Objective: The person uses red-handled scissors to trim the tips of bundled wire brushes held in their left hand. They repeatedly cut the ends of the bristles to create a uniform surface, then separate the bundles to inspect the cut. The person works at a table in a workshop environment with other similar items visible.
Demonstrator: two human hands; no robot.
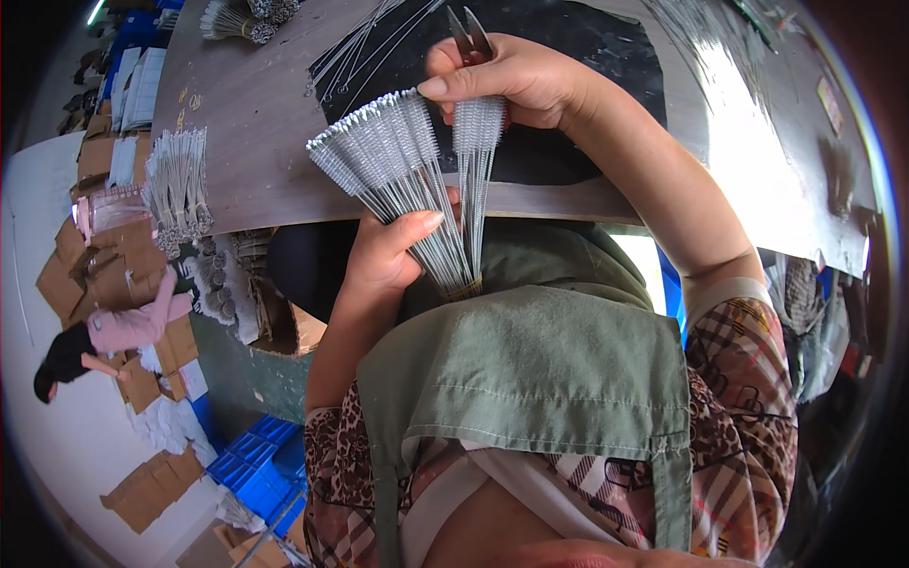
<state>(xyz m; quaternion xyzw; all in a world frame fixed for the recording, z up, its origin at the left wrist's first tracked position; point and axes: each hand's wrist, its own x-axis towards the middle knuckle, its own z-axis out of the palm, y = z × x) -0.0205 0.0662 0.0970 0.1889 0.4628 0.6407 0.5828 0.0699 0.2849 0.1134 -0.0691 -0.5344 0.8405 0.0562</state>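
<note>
Brush bundle [402,170]: I hold it before my chest, bristle heads pointing away from me, at the near edge of the grey table [251,114]. Table: broad, black mat [611,66] spread on it. Bundle: wide fan at left, narrow cluster [478,128] at right; stems converge toward me. My left hand [386,251]: partly closed around the stems, thumb across the front. My right hand [516,80]: curled around a pointed metal tool [461,33], thumb tip at the fan's top edge; I cannot tell whether its fingers grip the narrow cluster. Tan band [464,290]: around the converging stems.
</note>
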